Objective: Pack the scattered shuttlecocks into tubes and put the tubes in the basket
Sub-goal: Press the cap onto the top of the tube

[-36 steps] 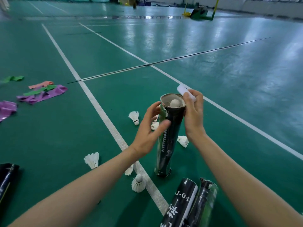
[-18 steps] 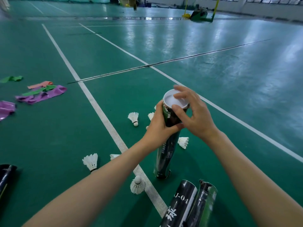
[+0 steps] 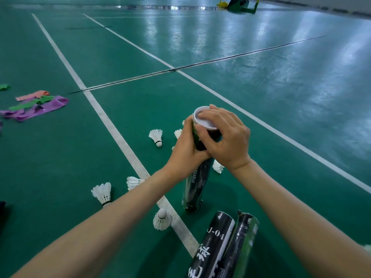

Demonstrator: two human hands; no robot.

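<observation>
Head view: a dark tube (image 3: 195,189) stands upright on the green court floor (image 3: 261,117), its base just to the right of a white line (image 3: 112,127). A white cap (image 3: 202,122) sits on its top end. The left hand (image 3: 186,155) is wrapped round the upper part of the tube, fingers curled about it. The right hand (image 3: 228,141) covers the cap from the right, its fingers curved over the cap's top and its thumb against the tube's side just below the rim.

Loose white shuttlecocks lie around the tube: 1 beyond it to the left (image 3: 156,136), 1 just beside it on the right (image 3: 217,167), 1 on the line under the left forearm (image 3: 133,182), 1 further left (image 3: 102,192), and 1 standing cork-up at the line nearer the camera (image 3: 161,219). 2 more tubes (image 3: 212,247) lie side by side, touching, at the bottom edge. Well apart on the left lie purple, green and pink bands (image 3: 40,108).
</observation>
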